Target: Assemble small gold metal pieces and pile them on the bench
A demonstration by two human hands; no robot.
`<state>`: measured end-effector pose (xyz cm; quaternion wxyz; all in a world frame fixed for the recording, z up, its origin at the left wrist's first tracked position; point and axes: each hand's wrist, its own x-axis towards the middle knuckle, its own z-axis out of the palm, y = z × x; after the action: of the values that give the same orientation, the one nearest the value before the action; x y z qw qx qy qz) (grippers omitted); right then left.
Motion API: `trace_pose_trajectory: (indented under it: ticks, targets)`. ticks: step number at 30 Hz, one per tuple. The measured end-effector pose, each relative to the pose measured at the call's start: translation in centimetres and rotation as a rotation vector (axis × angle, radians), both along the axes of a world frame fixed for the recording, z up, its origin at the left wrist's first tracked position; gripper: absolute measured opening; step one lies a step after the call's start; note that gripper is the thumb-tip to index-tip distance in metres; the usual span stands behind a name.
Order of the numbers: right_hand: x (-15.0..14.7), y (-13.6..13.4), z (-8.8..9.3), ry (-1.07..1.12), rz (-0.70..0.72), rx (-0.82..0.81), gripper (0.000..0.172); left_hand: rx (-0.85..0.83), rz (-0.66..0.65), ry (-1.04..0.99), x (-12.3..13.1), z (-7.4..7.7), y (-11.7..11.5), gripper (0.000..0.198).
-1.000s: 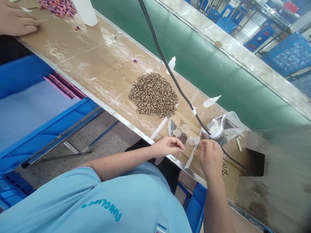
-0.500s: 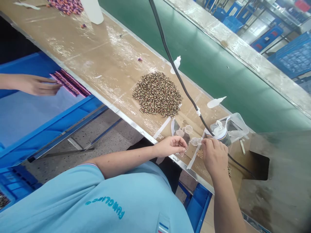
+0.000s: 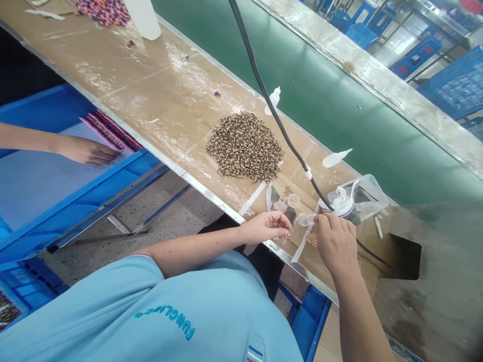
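Observation:
My left hand [image 3: 266,227] rests at the near edge of the brown workbench [image 3: 151,95], fingers pinched together on something too small to make out. My right hand [image 3: 334,241] is beside it, fingers curled around a small clear dropper bottle [image 3: 305,219] whose tip points left toward the other hand. A few small brown rings [image 3: 311,238] lie on the bench between the hands. A large heap of the same brown speckled rings [image 3: 245,147] lies farther back on the bench.
A black cable [image 3: 271,108] runs over the bench to a clear tub [image 3: 362,197] with white bits. Two white dropper bottles [image 3: 334,159] lie by the green conveyor belt [image 3: 339,120]. Another person's hand [image 3: 85,150] rests in a blue crate [image 3: 68,166] on the left.
The other person's hand left the bench top and went down into the blue crate. My two hands have stayed almost still; the view shifted slightly.

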<state>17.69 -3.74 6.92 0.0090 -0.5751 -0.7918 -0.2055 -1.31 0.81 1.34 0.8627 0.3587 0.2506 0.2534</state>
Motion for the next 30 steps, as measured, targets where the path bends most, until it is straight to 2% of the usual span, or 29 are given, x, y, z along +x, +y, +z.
trace_pose_trajectory:
  ticks: [13,18,21,24,27,30]
  targets:
    - [0.1,0.0,0.1,-0.071,0.007,-0.006,0.015,0.008,-0.004,0.022,0.0,-0.1,0.0,0.027]
    - [0.1,-0.1,0.5,-0.054,-0.003,0.004,0.015,-0.008,0.009,0.004,0.0,0.0,0.0,0.034]
    - [-0.1,-0.3,0.7,0.045,-0.03,0.036,0.013,-0.033,0.012,-0.002,-0.1,0.1,0.1,0.04]
    - [-0.7,-0.8,0.7,0.261,-0.061,0.041,0.011,-0.068,-0.011,-0.003,-0.1,0.0,0.1,0.043]
    - [-1.8,-1.7,0.2,0.495,-0.042,0.012,0.009,-0.116,-0.029,-0.013,-0.1,-0.1,0.2,0.044]
    - [-3.2,-2.5,-0.6,0.598,-0.049,-0.021,0.007,-0.147,-0.041,-0.019,-0.2,-0.2,0.3,0.043]
